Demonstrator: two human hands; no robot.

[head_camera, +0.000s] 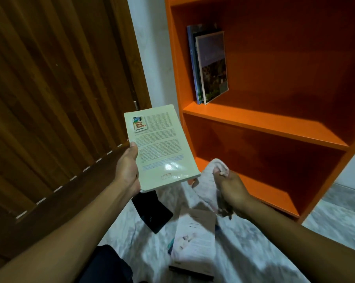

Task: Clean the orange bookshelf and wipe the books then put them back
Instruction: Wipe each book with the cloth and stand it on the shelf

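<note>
While left hand (127,172) grips pale book (162,148) | long axis toward bookshelf (274,123) | right fingers (223,176) clutch cloth (217,166)

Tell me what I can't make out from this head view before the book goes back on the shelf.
- Left hand fingers: hidden behind the pale book.
- Shelved books: titles too small, rear ones overlapped.
- Orange bookshelf: top and right side cut off.
- Floor books: motion-blurred.
- Cloth in right hand: blurred.
</note>
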